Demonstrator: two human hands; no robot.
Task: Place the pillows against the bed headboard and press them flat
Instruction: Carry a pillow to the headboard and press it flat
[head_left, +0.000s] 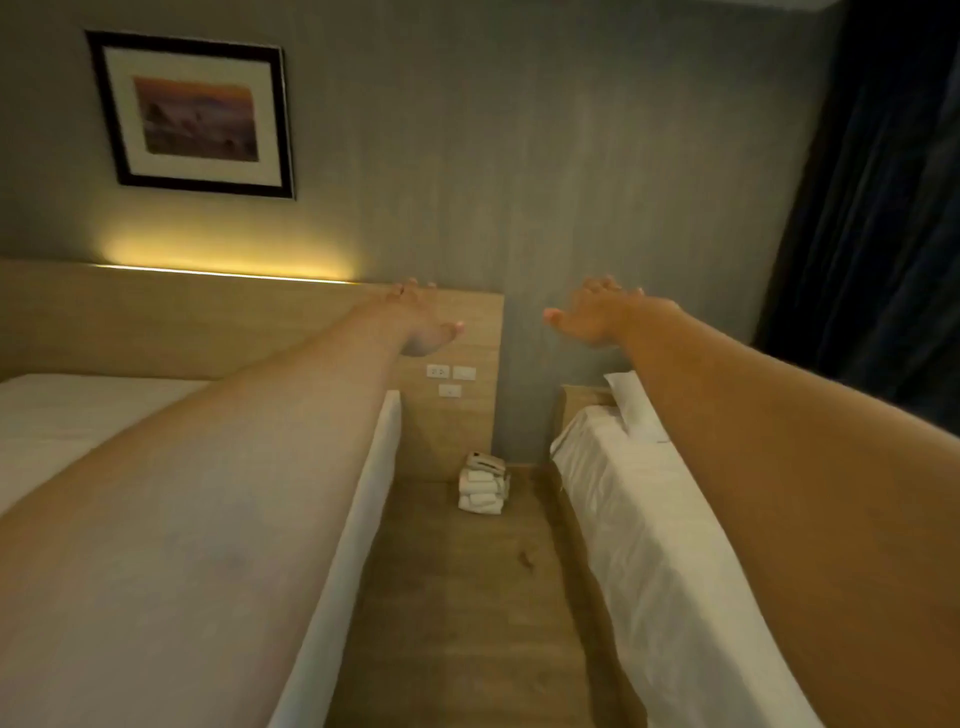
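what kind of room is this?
Most likely a hotel twin room: two white-sheeted beds, the left bed and the right bed, a long wooden headboard with backlighting, and folded towels stacked on the floor between them.

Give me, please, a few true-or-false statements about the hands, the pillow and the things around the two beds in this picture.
1. Both hands, left hand and right hand, are empty with fingers spread. True.
2. A pillow lies at the head of the right bed. True.
3. The folded towels sit on the left bed. False: they are stacked on the floor between the beds.
4. The framed picture hangs above the right bed. False: it hangs above the left bed's headboard.
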